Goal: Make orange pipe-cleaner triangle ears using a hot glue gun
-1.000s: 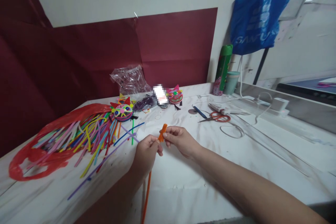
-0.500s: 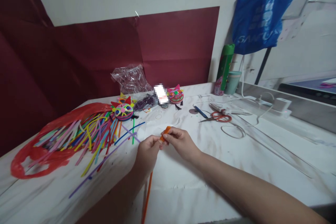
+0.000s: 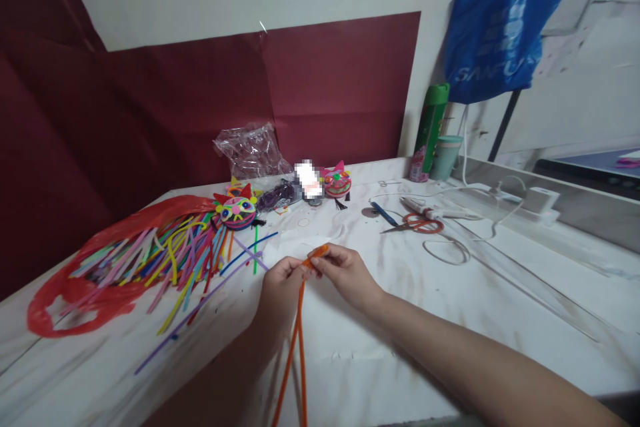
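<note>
Now two long, thin, orange fuzzy stems [image 3: 303, 360] are hanging into view below the hands, where only one was showing half a second ago. They are meeting near the fingers and spreading apart toward the near edge of the tabletop [image 3: 360, 390]. Above them, a short, folded orange bundle [image 3: 320, 252] is leaning lower toward the right than in the earlier frames, where it was standing more upright.

The left hand [image 3: 281, 290] is pinching the lower end of the bundle, and the right hand [image 3: 350, 280] is pinching its upper part between thumb and fingers; both are working close together over the middle of the tabletop. The fingers are hiding how the stems are joining the bundle.

Toward the left edge, a pile of multicoloured fuzzy stems [image 3: 174, 260] is resting on a red plastic bag [image 3: 170, 205]. Orange-handled metal scissors [image 3: 406, 228] are lying toward the right, well apart from the hands.
</note>
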`<state>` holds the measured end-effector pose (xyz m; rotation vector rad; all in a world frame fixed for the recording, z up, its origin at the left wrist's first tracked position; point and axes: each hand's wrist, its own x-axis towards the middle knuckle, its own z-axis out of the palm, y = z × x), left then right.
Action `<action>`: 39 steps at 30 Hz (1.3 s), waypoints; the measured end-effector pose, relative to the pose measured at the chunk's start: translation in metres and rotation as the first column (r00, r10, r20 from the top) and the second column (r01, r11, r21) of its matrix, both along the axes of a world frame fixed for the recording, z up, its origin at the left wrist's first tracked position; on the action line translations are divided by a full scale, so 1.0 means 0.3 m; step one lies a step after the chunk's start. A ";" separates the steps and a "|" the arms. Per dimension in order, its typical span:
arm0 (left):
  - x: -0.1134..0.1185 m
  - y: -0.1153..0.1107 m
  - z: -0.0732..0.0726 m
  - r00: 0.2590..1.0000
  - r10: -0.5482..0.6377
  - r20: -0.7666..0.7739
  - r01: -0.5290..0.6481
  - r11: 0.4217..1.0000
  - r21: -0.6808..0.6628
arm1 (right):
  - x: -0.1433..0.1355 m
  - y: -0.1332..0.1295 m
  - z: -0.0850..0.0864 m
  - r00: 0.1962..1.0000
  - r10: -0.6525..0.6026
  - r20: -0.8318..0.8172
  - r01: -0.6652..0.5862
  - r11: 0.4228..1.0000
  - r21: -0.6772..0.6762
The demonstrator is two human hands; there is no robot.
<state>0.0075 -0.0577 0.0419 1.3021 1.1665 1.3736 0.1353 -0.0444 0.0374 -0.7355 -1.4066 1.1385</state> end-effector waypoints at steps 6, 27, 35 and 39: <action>0.006 -0.013 -0.011 0.998 0.058 0.027 -0.058 0.998 0.010 | 0.000 -0.014 -0.011 0.992 -0.115 0.043 0.104 0.973 0.206; -0.010 0.005 -0.012 0.908 -0.198 0.370 0.245 0.966 -0.084 | 0.002 0.023 -0.012 0.971 -0.008 -0.241 -0.025 0.991 -0.134; -0.002 -0.006 -0.003 0.888 -0.144 0.436 0.209 0.972 -0.105 | 0.008 0.000 0.011 0.995 0.009 -0.099 -0.015 0.998 -0.068; 0.004 -0.008 -0.006 0.856 -0.131 0.501 0.227 0.964 -0.136 | 0.006 -0.001 0.013 0.992 0.011 -0.123 -0.021 0.996 -0.081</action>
